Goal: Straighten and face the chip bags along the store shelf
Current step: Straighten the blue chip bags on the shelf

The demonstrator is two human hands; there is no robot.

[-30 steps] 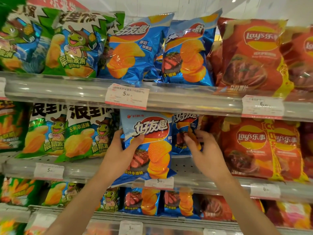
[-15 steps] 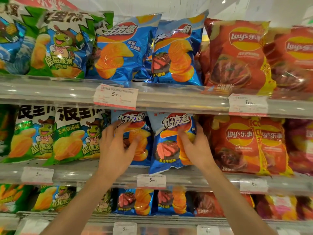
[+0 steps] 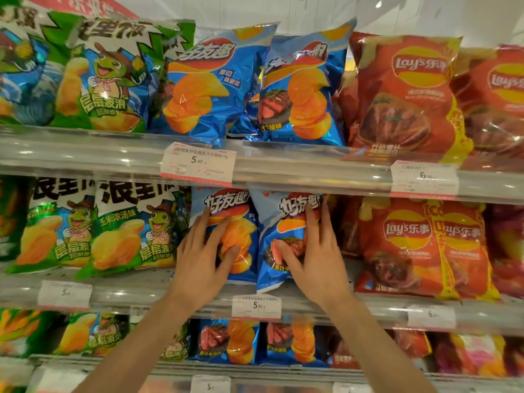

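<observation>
Facing step — left hand (image 3: 202, 259) and right hand (image 3: 317, 256), fingers spread flat, press two blue chip bags (image 3: 241, 222) upright; next, probably squaring the tilted right bag (image 3: 280, 222)

glossy foil chip bags (image 3: 226, 236), clear plastic shelf rail (image 3: 312, 171)

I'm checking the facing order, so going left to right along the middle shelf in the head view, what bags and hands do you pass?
Two green corn-flavour bags → left hand flat on the left blue bag → right blue bag under the right hand → red Lay's bags.
</observation>
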